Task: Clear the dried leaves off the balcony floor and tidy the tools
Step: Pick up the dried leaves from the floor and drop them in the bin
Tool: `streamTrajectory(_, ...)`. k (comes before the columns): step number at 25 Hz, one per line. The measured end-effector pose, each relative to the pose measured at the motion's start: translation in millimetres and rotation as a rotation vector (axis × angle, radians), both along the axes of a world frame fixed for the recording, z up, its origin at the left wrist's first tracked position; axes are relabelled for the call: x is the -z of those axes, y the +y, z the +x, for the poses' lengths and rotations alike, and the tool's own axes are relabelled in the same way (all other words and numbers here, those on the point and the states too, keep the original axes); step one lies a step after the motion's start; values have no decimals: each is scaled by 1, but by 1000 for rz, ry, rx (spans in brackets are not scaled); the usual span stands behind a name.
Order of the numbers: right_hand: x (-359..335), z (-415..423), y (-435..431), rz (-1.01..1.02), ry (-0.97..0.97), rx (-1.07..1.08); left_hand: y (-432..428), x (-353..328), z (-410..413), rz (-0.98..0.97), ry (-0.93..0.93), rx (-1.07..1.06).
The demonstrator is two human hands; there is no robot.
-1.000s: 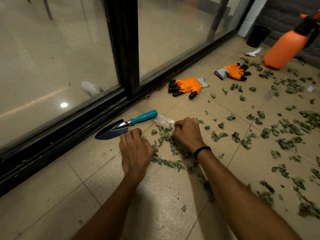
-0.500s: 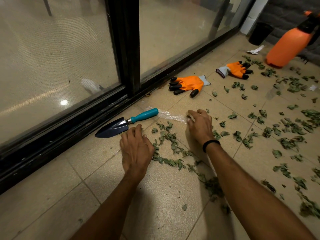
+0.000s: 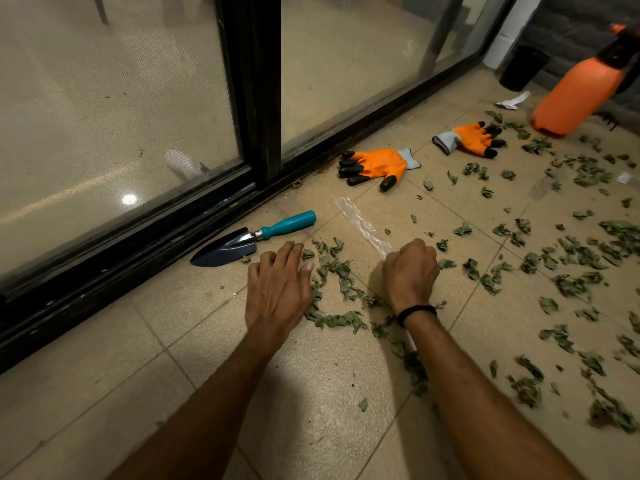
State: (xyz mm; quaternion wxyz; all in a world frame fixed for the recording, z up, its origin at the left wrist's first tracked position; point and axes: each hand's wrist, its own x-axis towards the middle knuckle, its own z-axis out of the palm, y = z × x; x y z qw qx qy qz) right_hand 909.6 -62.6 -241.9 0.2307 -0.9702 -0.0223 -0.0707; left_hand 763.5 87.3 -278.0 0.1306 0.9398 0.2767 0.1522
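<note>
A: While the left hand (image 3: 277,289) lies flat on the floor tiles (image 3: 173,341), fingers straight and spread beside a small ridge of dried leaves (image 3: 337,271), the right hand (image 3: 410,271) is curled tight. A clear plastic strip (image 3: 360,225) runs straight into that fist, so it's pinched, I'd say.

B: How far in are we?

A: Early, by my reckoning. There's only that one ridge gathered between the hands, and the rest of the leaves lie scattered out to the right. Nothing's bagged that I can see.

B: And the tools?

A: All loose. The trowel (image 3: 252,239) lies by the door track just ahead of the left fingers. An orange glove (image 3: 375,166) sits beyond it, a second glove (image 3: 471,138) farther on, and the orange sprayer (image 3: 581,88) far right.

B: Any change from half a second back?

A: The right hand has drawn back toward the body, dragging the plastic with it. The strip now lies clear of the trowel handle. The left hand's barely budged.
</note>
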Motion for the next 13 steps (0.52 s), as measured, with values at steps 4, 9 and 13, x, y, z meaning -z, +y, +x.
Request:
streamTrajectory(4,-17,-6,13,154,-76,-127,-3,-3,-2,-40,-19,74)
streamTrajectory(9,-11,-10,50,15,264,-566,-8,-1,-5,-94,-46,72)
streamTrajectory(13,0,-29,79,7,278,-580,-14,0,-9,-119,-81,22)
